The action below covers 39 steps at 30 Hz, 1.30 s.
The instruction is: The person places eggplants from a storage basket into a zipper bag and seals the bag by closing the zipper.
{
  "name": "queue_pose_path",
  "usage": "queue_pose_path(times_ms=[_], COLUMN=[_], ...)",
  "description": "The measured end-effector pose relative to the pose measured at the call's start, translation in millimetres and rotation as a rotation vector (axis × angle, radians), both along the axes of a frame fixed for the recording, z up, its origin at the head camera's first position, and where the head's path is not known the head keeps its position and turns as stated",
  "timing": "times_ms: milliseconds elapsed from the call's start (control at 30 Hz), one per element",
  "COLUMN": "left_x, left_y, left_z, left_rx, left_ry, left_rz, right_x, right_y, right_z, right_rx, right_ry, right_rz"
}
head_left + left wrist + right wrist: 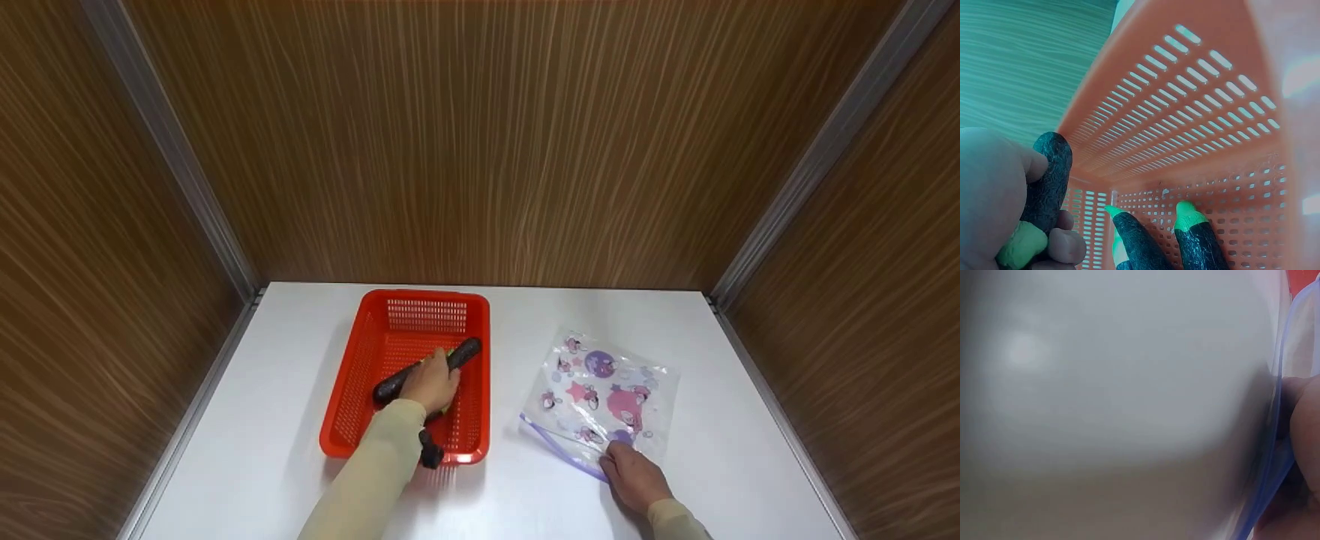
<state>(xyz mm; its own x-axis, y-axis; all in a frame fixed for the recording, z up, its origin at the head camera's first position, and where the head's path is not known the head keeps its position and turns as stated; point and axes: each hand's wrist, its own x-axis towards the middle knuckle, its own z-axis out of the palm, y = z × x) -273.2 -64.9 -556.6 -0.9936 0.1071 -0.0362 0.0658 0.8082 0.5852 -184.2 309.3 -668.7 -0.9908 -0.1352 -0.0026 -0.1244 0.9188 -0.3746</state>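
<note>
My left hand point(433, 384) reaches into a red plastic basket point(486, 322) and grips a dark eggplant point(1053, 180) with a pale green cap. In the left wrist view the thumb and fingers curl round it, above the other dark eggplants point(1199, 244) with green tops in the basket. On the right, a clear zip bag point(576, 409) with pink and purple prints lies flat on the table. My right hand point(636, 478) pinches the bag near its purple zip edge point(1278, 394); the palm is partly out of the right wrist view.
The basket has slotted walls and stands on the left of a white table point(517, 510). Brown wood-grain panels point(480, 150) with grey metal corner posts point(172, 142) enclose the back and both sides.
</note>
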Motion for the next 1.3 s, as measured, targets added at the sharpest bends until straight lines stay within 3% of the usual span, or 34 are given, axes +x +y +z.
queue_pose_path(times_ms=[300, 733, 933, 1300], left_x=[10.7, 40.7, 55.1, 81.9], left_y=[1.0, 13.7, 22.5, 40.0], left_z=[2.2, 5.5, 8.3, 11.2], left_rx=[0.019, 0.088, 0.125, 0.213], left_ry=[0.068, 0.173, 0.213, 0.201], left_rz=[-0.001, 0.005, -0.034, -0.081], right_x=[-1.3, 1.8, 0.7, 2.1], right_y=[0.5, 0.9, 0.0, -5.7], right_z=[-1.4, 0.5, 0.7, -2.1], right_rx=[-0.033, -0.068, -0.107, -0.143], right_ry=[-0.010, 0.030, 0.040, 0.053], right_rz=[-0.049, -0.060, -0.084, -0.117])
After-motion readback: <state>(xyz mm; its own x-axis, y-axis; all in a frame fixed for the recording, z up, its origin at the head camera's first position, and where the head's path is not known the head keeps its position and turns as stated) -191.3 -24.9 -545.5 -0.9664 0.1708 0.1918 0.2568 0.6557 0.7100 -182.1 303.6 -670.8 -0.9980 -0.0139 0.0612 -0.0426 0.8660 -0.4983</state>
